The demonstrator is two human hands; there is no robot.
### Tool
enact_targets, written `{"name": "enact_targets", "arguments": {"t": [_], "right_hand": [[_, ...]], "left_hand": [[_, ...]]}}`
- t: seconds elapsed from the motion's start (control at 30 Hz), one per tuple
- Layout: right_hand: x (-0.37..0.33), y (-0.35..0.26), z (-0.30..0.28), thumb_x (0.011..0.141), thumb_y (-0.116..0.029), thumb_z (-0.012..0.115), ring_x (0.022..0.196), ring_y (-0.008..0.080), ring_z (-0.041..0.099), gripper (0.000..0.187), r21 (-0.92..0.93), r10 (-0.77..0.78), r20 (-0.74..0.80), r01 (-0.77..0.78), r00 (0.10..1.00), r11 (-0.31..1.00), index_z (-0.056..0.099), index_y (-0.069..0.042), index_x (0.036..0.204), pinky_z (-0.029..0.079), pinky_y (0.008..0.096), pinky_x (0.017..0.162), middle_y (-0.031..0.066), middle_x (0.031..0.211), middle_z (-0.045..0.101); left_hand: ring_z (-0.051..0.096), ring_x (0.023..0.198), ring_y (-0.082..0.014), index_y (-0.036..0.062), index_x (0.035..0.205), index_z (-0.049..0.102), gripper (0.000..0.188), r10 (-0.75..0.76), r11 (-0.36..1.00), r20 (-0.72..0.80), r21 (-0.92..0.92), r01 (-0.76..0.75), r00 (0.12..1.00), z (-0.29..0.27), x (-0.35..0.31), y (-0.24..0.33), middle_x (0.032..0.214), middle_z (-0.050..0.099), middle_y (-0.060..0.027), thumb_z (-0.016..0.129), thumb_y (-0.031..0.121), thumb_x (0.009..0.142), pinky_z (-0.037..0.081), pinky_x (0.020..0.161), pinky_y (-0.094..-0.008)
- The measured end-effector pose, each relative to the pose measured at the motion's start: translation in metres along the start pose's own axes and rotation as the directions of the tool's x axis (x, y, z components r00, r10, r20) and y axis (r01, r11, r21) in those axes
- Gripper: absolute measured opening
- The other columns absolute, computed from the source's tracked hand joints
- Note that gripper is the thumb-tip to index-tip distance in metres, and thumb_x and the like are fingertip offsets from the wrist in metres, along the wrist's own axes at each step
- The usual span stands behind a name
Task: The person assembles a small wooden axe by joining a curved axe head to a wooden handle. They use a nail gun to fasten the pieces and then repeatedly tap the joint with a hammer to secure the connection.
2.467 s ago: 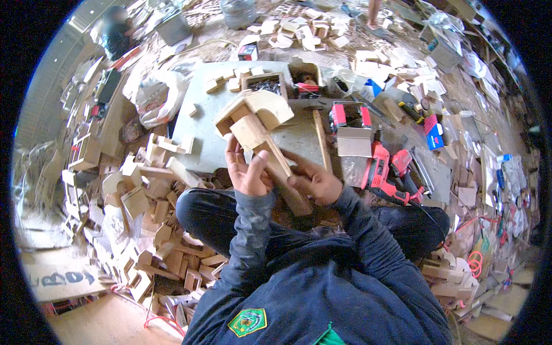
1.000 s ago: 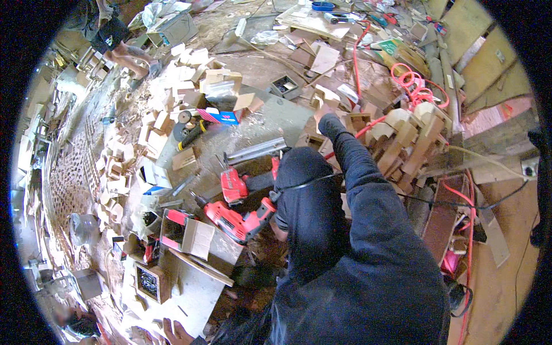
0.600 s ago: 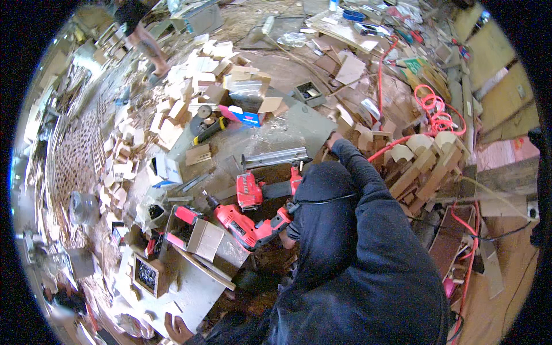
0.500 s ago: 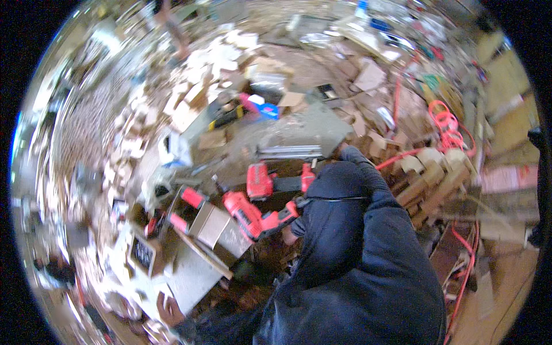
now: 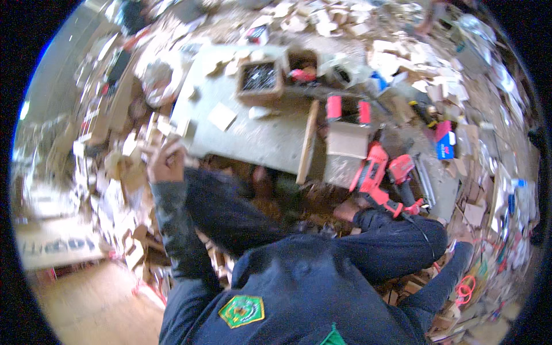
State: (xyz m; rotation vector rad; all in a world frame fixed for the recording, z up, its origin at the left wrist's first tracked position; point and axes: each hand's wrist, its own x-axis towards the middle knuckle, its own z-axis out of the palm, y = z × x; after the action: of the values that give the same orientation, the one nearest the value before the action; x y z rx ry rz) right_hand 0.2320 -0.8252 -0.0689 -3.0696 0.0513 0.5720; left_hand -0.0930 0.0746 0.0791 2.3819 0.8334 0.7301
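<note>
Over a heap of pale wood offcuts (image 5: 132,172), beside the left end of a grey board (image 5: 253,144), is my left hand (image 5: 165,161). Its fingers look bent, but blur hides whether they grip anything. At the far right, my right hand (image 5: 463,236) reaches down beside a pile of wood pieces (image 5: 475,213); its fingers are smeared and mostly hidden. A red power drill (image 5: 371,169) and a second red power tool (image 5: 401,169) lie on the board's right part, in front of my bent leg. Neither hand touches them.
On the board stand a wooden box of dark small fasteners (image 5: 260,77), a red-and-tan open box (image 5: 348,132) and a wooden strip (image 5: 309,144). A blue-and-pink box (image 5: 444,140) lies farther right. A coiled orange hose (image 5: 466,287) is at lower right. Offcuts litter the floor around.
The view has swung left, so the board and tools appear farther right and upright. My left hand has moved from the board's near edge to the offcuts on the left.
</note>
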Motion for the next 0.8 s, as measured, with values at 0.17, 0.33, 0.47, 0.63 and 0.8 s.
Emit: {"name": "enact_targets", "arguments": {"t": [0.17,0.33,0.47,0.63,0.8], "right_hand": [[-0.026,-0.173,-0.040,0.086,-0.021,0.063,0.101,0.0247,0.057,0.048,0.464,-0.163,-0.440,0.378,0.883,0.801,0.052,-0.001,0.128,0.043,0.0374,0.094,0.0120,0.114,0.061],[-0.102,-0.385,-0.019,0.063,-0.012,0.077,0.129,0.0382,0.041,0.099,0.059,-0.804,-0.113,0.812,0.583,0.581,0.026,-0.013,0.148,0.044,0.0446,0.097,0.0222,0.140,0.039],[-0.134,-0.450,-0.007,0.058,-0.017,0.083,0.125,0.0479,0.040,0.121,-0.131,-0.543,0.035,0.543,0.839,0.830,0.005,-0.020,0.151,0.044,0.0454,0.099,0.0300,0.143,0.022],[-0.138,-0.450,0.008,0.058,-0.013,0.084,0.130,0.0475,0.033,0.124,-0.119,-0.516,-0.015,0.511,0.857,0.852,0.002,-0.025,0.151,0.043,0.0434,0.101,0.0297,0.146,0.014],[-0.131,-0.426,0.005,0.061,-0.009,0.080,0.133,0.0457,0.029,0.116,-0.068,-0.584,0.045,0.586,0.810,0.807,0.009,-0.023,0.151,0.037,0.0435,0.106,0.0277,0.147,0.019]], "left_hand": [[0.063,0.088,-0.0172,0.0006,0.116,0.062,0.032,-0.272,0.961,-0.395,-0.151,0.230,0.878,-0.077,-0.025,-0.105,0.103,0.067,-0.0089,0.065,0.011,0.086,0.051,0.079,-0.0276],[0.062,0.070,-0.0136,0.0031,0.109,0.064,0.030,-0.714,0.684,-0.134,-0.340,0.645,0.687,-0.074,-0.077,-0.240,0.091,0.068,-0.0079,0.071,0.018,0.083,0.051,0.059,-0.0249],[0.065,0.077,-0.0160,-0.0008,0.110,0.063,0.038,-0.789,0.564,0.021,-0.372,0.738,0.614,-0.025,-0.100,-0.290,0.096,0.068,-0.0111,0.074,0.019,0.080,0.054,0.067,-0.0281],[0.064,0.090,-0.0188,-0.0014,0.112,0.062,0.040,-0.632,0.732,-0.003,-0.329,0.596,0.775,0.021,-0.054,-0.283,0.101,0.068,-0.0137,0.074,0.018,0.079,0.051,0.082,-0.0309],[0.065,0.092,-0.0214,0.0003,0.114,0.062,0.041,-0.619,0.748,0.004,-0.300,0.592,0.785,0.003,-0.060,-0.278,0.105,0.068,-0.0132,0.068,0.027,0.084,0.050,0.086,-0.0322]]}}
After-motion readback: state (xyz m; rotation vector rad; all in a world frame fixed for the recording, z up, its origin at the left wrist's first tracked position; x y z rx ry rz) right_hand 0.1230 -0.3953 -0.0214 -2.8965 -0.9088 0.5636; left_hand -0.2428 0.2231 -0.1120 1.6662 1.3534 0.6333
